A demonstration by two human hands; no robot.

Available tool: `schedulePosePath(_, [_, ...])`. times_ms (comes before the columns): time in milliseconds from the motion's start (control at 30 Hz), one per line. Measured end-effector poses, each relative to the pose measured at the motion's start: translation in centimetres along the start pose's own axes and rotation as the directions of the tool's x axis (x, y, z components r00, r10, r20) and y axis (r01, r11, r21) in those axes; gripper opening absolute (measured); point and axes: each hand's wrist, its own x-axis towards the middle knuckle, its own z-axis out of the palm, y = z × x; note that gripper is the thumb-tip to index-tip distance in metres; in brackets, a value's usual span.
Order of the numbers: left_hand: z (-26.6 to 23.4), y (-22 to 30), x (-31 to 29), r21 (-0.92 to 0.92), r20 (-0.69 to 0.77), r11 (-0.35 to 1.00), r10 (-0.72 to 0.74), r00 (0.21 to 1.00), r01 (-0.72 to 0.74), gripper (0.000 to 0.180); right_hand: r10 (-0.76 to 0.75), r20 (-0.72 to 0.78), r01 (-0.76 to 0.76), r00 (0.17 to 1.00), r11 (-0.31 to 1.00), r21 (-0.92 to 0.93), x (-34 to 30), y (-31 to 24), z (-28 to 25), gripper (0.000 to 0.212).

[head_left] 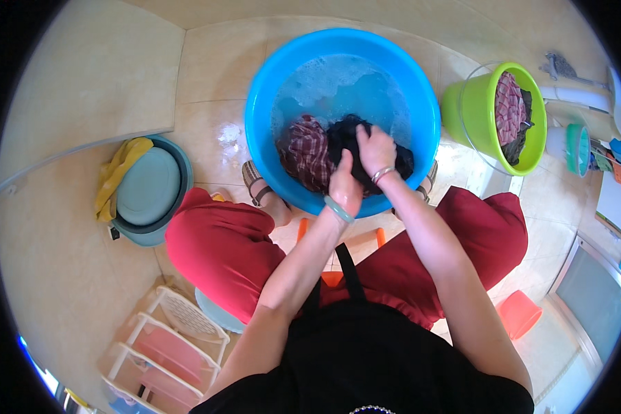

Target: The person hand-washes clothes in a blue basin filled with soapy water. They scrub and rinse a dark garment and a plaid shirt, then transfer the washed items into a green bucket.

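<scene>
A large round blue basin stands between my feet, with sudsy bluish water in it. Black cloth is bunched at its near side, partly in the water. My left hand, a pale green bangle at the wrist, grips the near part of this cloth with its thumb up. Just right of it and slightly farther off, my right hand, with a silvery bracelet, has its fingers curled into the same cloth. To the left, a dark red plaid cloth lies wet against the black one.
Right of the basin, a lime-green bucket holds plaid and dark cloths. Stacked basins with a yellow cloth sit at left. A white rack is at lower left, a coral-coloured container at lower right.
</scene>
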Motion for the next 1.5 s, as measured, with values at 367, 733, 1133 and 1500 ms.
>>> schedulePosePath(367, [-5.2,1.4,2.8,-0.028,0.013,0.995,0.100,0.995,-0.100,0.058,-0.192,0.088,0.174,0.977,0.967,0.184,-6.7,-3.3,-0.9,0.043])
schedulePosePath(733, [-1.5,1.0,1.3,-0.092,-0.010,0.995,-0.038,0.999,0.037,0.059,-0.200,0.009,0.200,0.980,0.980,0.013,-3.4,-1.8,-1.4,0.042])
schedulePosePath(1133, [2.1,0.6,-1.1,-0.028,0.032,1.000,-0.008,0.999,0.009,0.055,-0.035,0.005,0.035,0.999,0.997,-0.068,1.3,0.5,-0.2,0.044])
schedulePosePath(1500, [-2.3,1.9,1.5,-0.159,0.089,0.985,-0.049,0.995,0.063,0.054,0.005,-0.028,-0.005,1.000,1.000,0.008,1.7,0.6,0.5,0.046])
